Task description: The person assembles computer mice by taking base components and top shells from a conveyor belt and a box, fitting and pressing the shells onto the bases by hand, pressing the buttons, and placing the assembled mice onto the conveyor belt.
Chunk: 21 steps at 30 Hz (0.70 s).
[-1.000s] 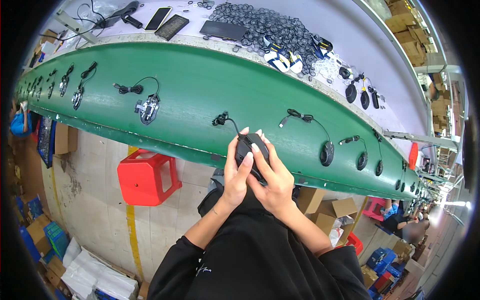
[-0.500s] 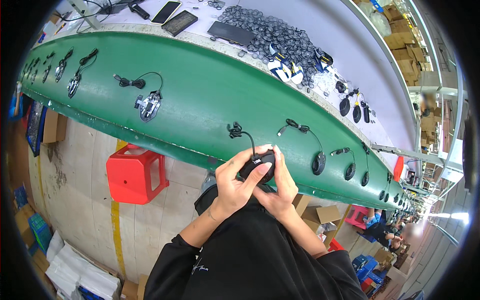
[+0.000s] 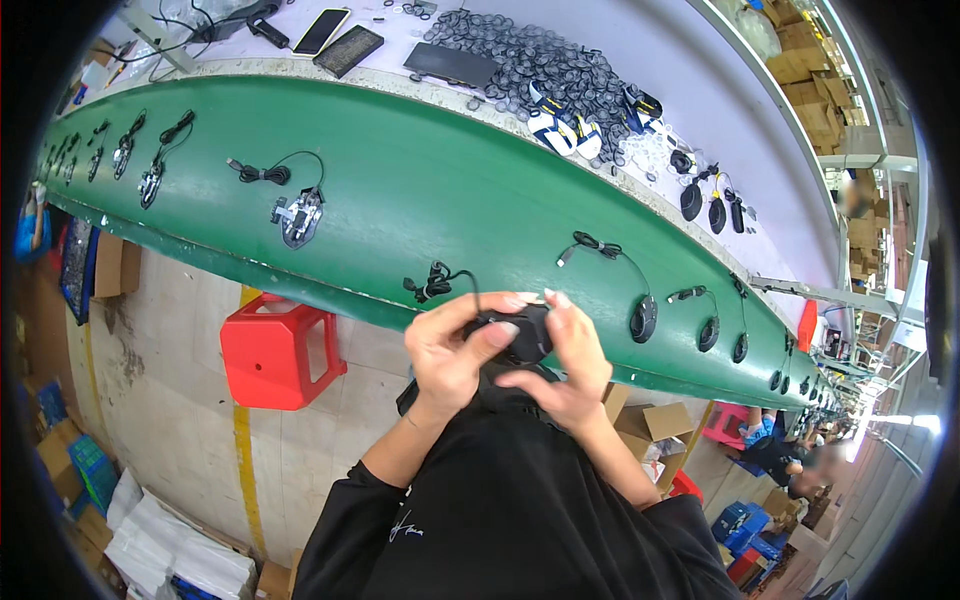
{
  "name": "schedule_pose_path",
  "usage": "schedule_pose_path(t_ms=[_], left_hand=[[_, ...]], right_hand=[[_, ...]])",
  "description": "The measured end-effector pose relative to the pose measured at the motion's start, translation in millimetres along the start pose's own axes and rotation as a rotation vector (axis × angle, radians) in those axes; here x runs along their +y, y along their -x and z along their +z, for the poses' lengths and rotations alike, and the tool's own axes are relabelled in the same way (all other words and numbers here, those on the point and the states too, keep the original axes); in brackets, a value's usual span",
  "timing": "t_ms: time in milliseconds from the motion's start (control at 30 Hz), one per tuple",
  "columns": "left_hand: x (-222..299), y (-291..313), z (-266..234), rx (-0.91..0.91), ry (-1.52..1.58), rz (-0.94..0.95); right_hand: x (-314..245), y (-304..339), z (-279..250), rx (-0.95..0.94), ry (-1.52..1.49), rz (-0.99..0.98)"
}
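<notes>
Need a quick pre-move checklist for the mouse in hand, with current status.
1. Left hand holding the black mouse: ok.
2. Right hand firmly gripping it: cannot tell; fingers at its edge, thumb spread.
3. Cord bundle clear of the right hand: ok, on the left hand's side.
4. Held mouse's seams fully closed: cannot tell, too dark and partly covered.
5. Nearest mouse on the right apart from both hands: ok.

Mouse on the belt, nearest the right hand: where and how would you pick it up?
Probably pinch the mouse across its long sides, coming from the near side of the belt: its body is a narrow oval, and the cord leaves its far end.
</notes>
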<state>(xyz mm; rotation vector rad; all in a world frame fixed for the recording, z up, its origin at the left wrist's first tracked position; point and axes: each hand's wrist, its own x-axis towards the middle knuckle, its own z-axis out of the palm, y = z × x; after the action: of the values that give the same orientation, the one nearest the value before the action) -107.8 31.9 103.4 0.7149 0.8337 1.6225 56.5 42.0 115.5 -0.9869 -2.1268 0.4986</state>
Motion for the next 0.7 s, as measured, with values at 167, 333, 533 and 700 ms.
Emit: schedule_pose_path(t_ms=[167,333,533,700], left_hand=[[-22.8,0.7,-10.8,-0.139,0.468,-0.011],[-13.4,-2.4,-22.5,-0.329,0.28,-0.09],[-22.8,4.8,-10.2,-0.201,0.532,-0.148],[-45.7,1.9,-16.3,-0.203,0.684,-0.169]], right_hand=[[-15.0,2.0,-23.8,-0.003,-0.572,0.565],[-21.5,-11.8,-50.8,-0.124,-0.265,0.349],[-27.2,-8.6,-57.2,-0.122,-0.339,0.418],[-16.9,2.6,-48.7,-0.026,-0.483,0.604]])
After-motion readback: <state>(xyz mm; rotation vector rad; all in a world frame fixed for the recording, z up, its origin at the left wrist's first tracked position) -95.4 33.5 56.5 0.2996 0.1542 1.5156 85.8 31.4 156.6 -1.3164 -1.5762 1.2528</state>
